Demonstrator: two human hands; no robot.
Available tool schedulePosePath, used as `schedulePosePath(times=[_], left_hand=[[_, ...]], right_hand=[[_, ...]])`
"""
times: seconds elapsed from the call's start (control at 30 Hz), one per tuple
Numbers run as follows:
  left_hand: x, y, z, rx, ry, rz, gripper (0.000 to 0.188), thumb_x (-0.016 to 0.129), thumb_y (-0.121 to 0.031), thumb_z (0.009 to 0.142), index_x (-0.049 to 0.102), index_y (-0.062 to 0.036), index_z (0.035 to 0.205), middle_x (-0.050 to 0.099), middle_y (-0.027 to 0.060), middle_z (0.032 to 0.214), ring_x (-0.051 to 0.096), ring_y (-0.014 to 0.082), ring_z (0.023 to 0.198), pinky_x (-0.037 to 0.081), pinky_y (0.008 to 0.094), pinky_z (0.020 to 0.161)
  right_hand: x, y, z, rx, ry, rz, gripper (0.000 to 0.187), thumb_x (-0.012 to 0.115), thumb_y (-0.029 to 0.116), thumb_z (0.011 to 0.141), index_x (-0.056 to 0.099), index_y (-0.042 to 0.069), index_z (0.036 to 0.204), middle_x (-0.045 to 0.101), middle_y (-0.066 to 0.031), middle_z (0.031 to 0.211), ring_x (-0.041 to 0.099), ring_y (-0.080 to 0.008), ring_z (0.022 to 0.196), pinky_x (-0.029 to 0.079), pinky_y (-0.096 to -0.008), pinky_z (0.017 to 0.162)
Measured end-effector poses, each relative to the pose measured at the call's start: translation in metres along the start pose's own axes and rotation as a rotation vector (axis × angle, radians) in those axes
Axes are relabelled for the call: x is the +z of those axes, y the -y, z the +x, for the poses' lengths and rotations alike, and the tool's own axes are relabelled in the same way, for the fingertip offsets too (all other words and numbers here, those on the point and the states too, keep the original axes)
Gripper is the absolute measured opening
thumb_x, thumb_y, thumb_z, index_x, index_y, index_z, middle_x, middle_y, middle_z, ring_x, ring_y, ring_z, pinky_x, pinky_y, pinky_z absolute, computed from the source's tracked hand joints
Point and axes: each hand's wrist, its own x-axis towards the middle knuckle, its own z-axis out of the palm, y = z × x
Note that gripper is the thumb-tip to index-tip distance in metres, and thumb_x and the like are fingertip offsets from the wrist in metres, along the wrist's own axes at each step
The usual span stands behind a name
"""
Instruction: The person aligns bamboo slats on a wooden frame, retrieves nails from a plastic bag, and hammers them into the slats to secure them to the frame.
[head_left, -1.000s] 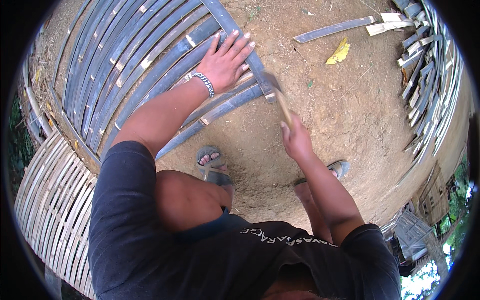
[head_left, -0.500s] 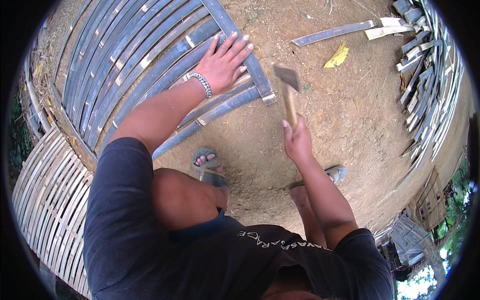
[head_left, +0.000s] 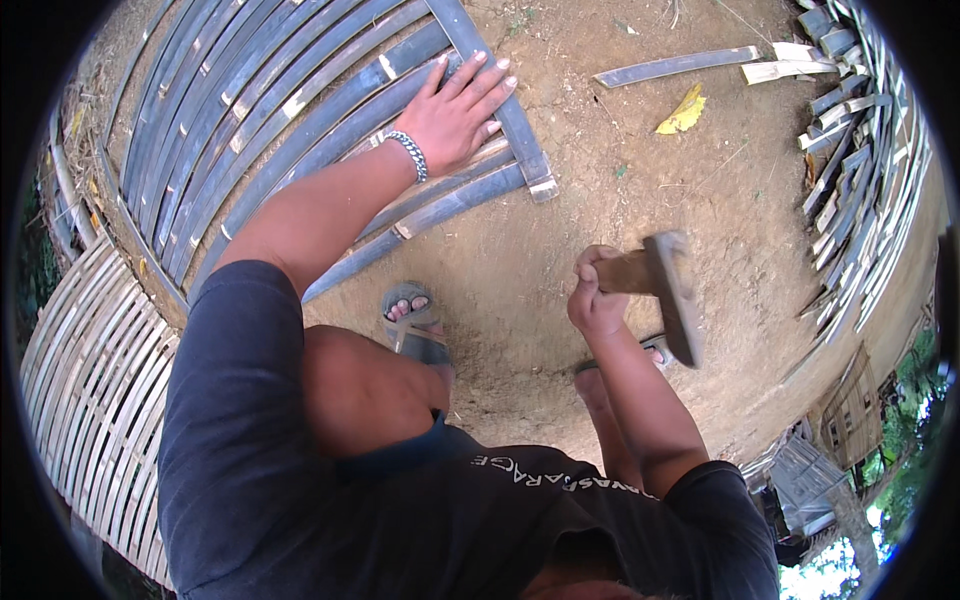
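Note:
My left hand (head_left: 455, 115) lies flat with fingers spread on a panel of dark split-bamboo slats (head_left: 300, 105). Its fingertips reach over the bamboo crosspiece (head_left: 510, 125) along the panel's right edge. A chain bracelet circles that wrist. To the right, above the ground, my right hand (head_left: 598, 295) is wrapped round the wooden handle of a hammer (head_left: 672, 300). The long, dark metal head is raised and points away to the right of the hand, apart from the panel.
A loose bamboo strip (head_left: 680, 66) and a yellow leaf (head_left: 682, 110) lie on the dirt ground. Split bamboo is piled (head_left: 850, 150) at the far right. Another slatted bamboo panel (head_left: 95, 390) stands at the left. My sandalled feet (head_left: 415, 320) are below the panel.
My right hand has swung the hammer back, so its head has come up and round to the right. My left hand stays pressed on the panel.

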Motion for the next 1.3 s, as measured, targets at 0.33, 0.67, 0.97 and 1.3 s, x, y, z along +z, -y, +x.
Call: schedulePosePath(times=[0.33, 0.67, 0.97, 1.3], left_hand=[[0.002, 0.004, 0.001, 0.005, -0.020, -0.010, 0.062, 0.046, -0.038, 0.104, 0.029, -0.0166, 0.160, 0.024, 0.0049, 0.168, 0.019, 0.0277, 0.156, 0.012, 0.0541, 0.127], [-0.007, 0.007, -0.006, 0.018, 0.020, -0.057, 0.064, 0.043, -0.038, 0.106, 0.023, -0.0162, 0.162, 0.019, 0.0069, 0.170, 0.012, 0.0281, 0.158, 0.009, 0.0541, 0.127], [-0.026, 0.003, -0.193, -0.148, 0.112, -0.258, 0.072, 0.051, -0.040, 0.102, 0.025, -0.0075, 0.160, 0.022, 0.0151, 0.168, 0.016, 0.0304, 0.157, 0.011, 0.0557, 0.126], [0.074, -0.087, -0.386, -1.439, 0.136, -0.516, 0.094, 0.061, -0.056, 0.093, 0.019, -0.0103, 0.163, 0.007, 0.0151, 0.171, 0.011, 0.0380, 0.157, 0.014, 0.0645, 0.121]], right_hand=[[-0.003, 0.005, 0.009, -0.068, 0.003, -0.237, 0.035, 0.059, 0.027, 0.101, 0.053, 0.000, 0.124, 0.069, -0.0290, 0.088, 0.068, -0.0490, 0.082, 0.054, -0.0551, 0.075], [-0.027, 0.011, 0.016, 0.225, 0.144, -0.356, 0.033, 0.059, 0.028, 0.102, 0.056, 0.001, 0.120, 0.068, -0.0298, 0.094, 0.067, -0.0493, 0.089, 0.052, -0.0558, 0.078], [-0.110, -0.116, -0.008, 0.221, -0.342, -0.705, 0.046, 0.065, 0.017, 0.094, 0.044, -0.006, 0.127, 0.058, -0.0329, 0.110, 0.059, -0.0490, 0.106, 0.046, -0.0536, 0.093], [-0.069, -0.030, 0.044, 0.372, -0.252, -0.911, 0.075, 0.074, 0.035, 0.087, 0.040, 0.005, 0.147, 0.049, -0.0247, 0.140, 0.049, -0.0430, 0.130, 0.041, -0.0519, 0.109]])
